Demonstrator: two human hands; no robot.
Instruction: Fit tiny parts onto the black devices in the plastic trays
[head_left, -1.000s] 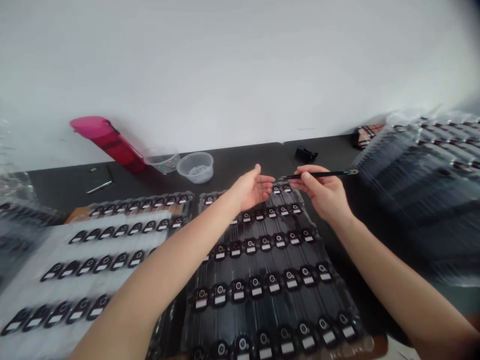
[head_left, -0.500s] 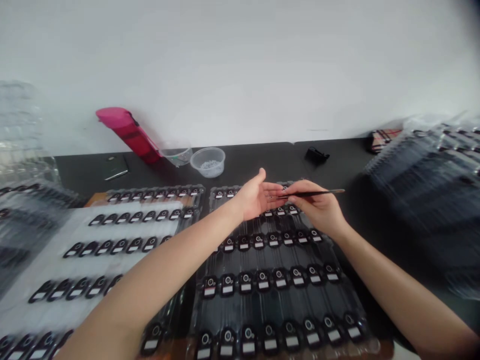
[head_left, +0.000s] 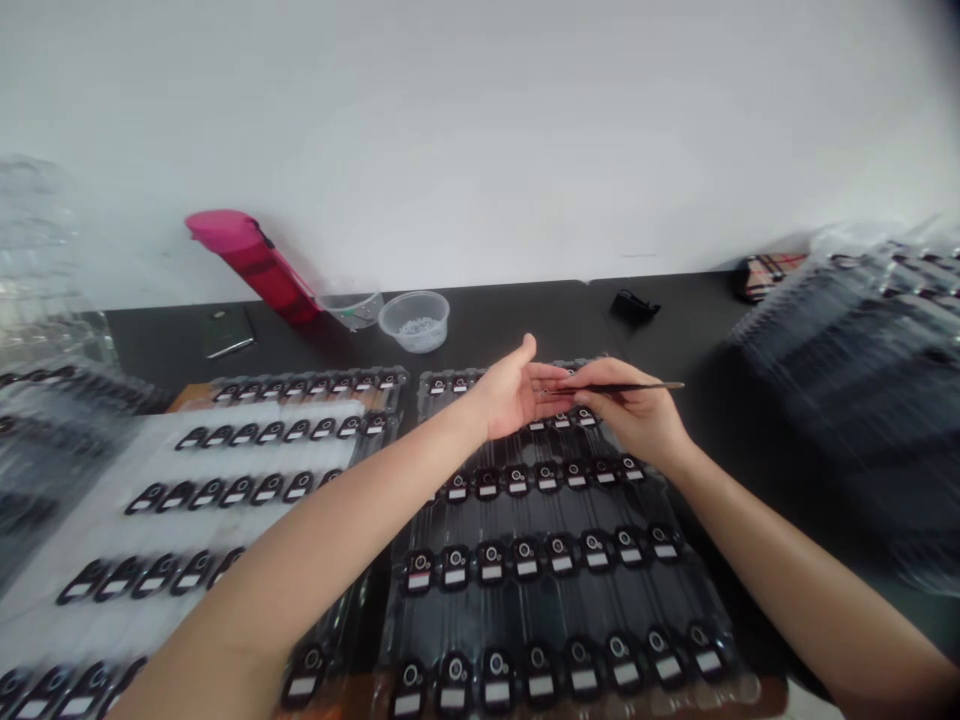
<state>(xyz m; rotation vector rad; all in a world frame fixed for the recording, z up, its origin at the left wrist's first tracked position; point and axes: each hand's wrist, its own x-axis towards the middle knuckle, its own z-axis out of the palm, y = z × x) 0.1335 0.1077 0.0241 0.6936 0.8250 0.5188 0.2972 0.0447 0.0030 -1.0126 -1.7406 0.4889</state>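
Observation:
My right hand [head_left: 637, 415] pinches dark slim tweezers [head_left: 622, 387], whose tip points left at the fingers of my left hand [head_left: 517, 395]. My left hand is palm up with its thumb raised and fingers stretched out; anything tiny on them is too small to make out. Both hands are above the upper rows of a clear plastic tray [head_left: 562, 620] holding rows of small black parts [head_left: 527, 556] with ring marks and white labels. Another tray of like parts [head_left: 240, 490] lies to the left, partly hidden by my left forearm.
A round tub of small pale pieces [head_left: 417, 325] stands behind the trays, beside a clear lid [head_left: 356, 312] and a pink umbrella-like case [head_left: 262, 270]. Stacked trays [head_left: 862, 400] rise at the right, others [head_left: 52, 450] at the left. A black clip-like object [head_left: 634, 307] lies behind.
The tweezers and my right hand have shifted very slightly left, closer over the fingers of my left hand. Otherwise the scene is nearly the same.

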